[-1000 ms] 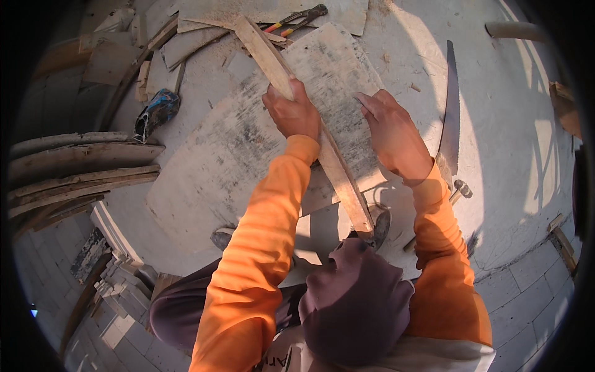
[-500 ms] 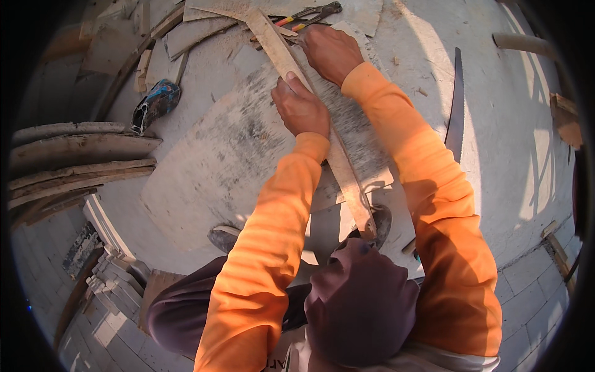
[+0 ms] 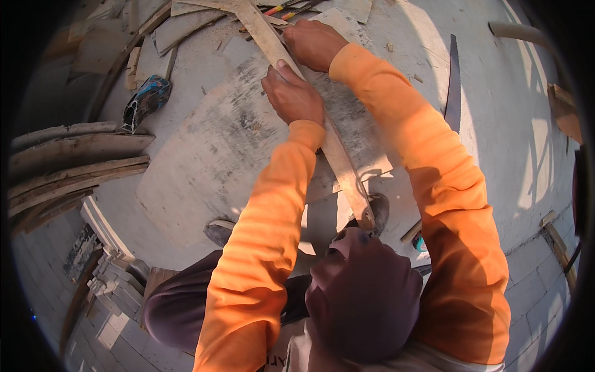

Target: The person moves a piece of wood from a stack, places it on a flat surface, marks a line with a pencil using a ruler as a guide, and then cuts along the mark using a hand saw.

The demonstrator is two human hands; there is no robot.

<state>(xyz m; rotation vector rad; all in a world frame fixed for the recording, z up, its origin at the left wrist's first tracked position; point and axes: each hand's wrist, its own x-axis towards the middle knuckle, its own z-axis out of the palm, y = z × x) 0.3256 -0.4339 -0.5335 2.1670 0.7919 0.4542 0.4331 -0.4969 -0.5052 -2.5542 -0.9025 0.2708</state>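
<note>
A long wooden batten [image 3: 338, 155] lies diagonally over a worn, grey-stained board [image 3: 186, 149], its near end by my shoes. My left hand [image 3: 291, 93] grips it midway, thumb on its top face. My right hand [image 3: 314, 43] is farther up, just beside the batten's right edge, fingers curled; I cannot make out what is in them. Beyond it lie long-handled tools [image 3: 273, 11] with red, yellow and black handles, among wood scraps.
Curved timber strips [image 3: 74, 149] are stacked at the left, near a blue-black crumpled object [image 3: 147, 99]. Loose offcuts [image 3: 186, 31] lie at the back left. A handsaw blade [image 3: 453, 74] lies at the right, with a round pole [image 3: 514, 32] at the upper right.
My right hand has moved up and left from the board's right part to beside the batten's upper part. My left hand and the batten have shifted slightly.
</note>
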